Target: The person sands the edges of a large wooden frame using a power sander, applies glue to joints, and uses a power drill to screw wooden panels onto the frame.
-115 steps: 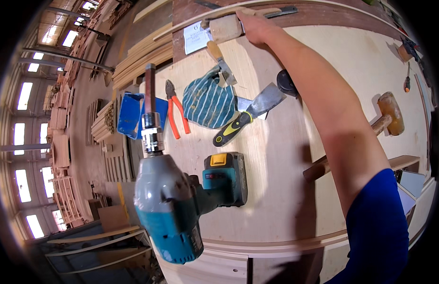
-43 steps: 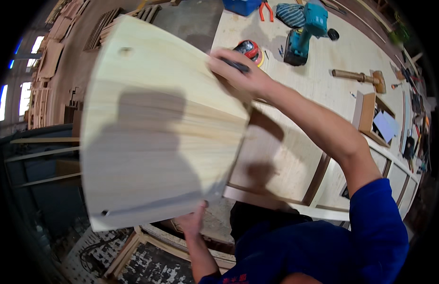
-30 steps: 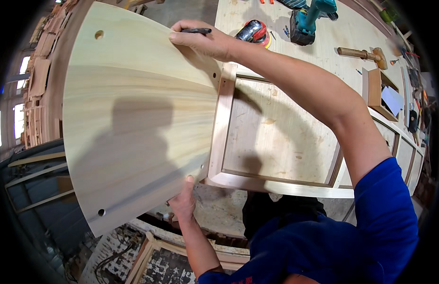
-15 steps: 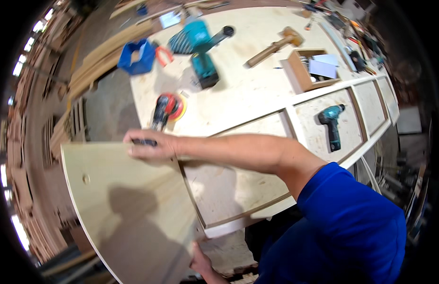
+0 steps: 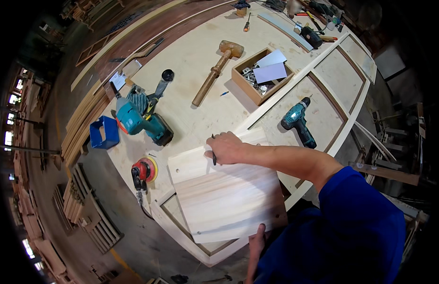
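A pale wooden panel [image 5: 224,199] with small round holes near its corners lies across the near left end of a long wooden frame [image 5: 169,222]. Whether it rests fully on the frame, I cannot tell. My right hand [image 5: 225,147] is at the panel's far side, closed around a dark pen [image 5: 213,152], with its fingers bent over the wood. At the near edge, my left hand [image 5: 257,239] grips the panel with the thumb on top; its other fingers are hidden underneath.
A red sander [image 5: 142,171] sits left of the panel, near a large teal power tool [image 5: 141,120] and a blue bin [image 5: 105,132]. Beyond are a mallet [image 5: 218,71] and a wooden box [image 5: 262,97] of metal hardware. A teal drill [image 5: 299,122] lies inside the frame.
The panel has shifted from raised at the lower left to lying over the frame's end. Both hands moved with it, and the view has turned, showing more of the bench.
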### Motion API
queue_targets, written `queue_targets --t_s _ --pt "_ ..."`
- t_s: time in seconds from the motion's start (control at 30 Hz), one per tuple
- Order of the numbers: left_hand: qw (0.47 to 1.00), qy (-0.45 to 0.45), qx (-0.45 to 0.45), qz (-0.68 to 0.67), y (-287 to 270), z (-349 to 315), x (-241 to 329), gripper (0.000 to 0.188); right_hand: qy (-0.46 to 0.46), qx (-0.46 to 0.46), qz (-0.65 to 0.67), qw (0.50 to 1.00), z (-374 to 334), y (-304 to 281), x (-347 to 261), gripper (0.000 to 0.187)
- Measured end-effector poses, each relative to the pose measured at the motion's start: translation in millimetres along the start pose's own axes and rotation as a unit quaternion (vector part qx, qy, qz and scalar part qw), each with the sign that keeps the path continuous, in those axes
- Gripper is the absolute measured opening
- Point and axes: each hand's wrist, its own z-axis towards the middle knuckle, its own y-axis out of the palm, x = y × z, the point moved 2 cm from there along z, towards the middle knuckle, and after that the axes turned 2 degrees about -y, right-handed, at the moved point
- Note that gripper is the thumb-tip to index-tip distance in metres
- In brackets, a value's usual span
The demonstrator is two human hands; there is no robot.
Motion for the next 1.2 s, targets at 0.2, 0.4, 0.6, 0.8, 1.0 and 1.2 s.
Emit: queue_targets --t_s 0.2,0.4,0.6,0.8,1.0,1.2 --pt "0.982 -0.067 -0.137 0.108 38.6 27.0 6.5 0.032 -0.078 0.061 -0.064 0.993 7.9 -27.5 41.0 0.031" --pt "0.949 0.067 -0.111 0.289 97.7 -9.9 150.5 0.020 0.049 0.019 -0.123 0.991 29.3 -72.9 93.4 0.031" --pt "0.702 0.525 0.119 0.466 182.0 78.8 351.3 0.020 0.057 0.165 0.065 0.983 -59.9 -99.8 138.5 0.034" --pt "0.543 0.528 0.153 0.635 262.0 208.9 426.2 0.028 0.201 0.228 0.002 0.953 -209.4 -103.5 201.0 0.074" --pt "0.470 0.462 0.124 0.742 270.3 266.3 447.1 0.010 0.331 0.156 0.128 0.922 -226.4 -59.0 227.0 0.097" --pt "0.779 0.406 0.052 0.476 276.0 246.4 442.4 0.009 0.340 0.165 0.207 0.902 -218.3 -58.2 242.9 0.102"
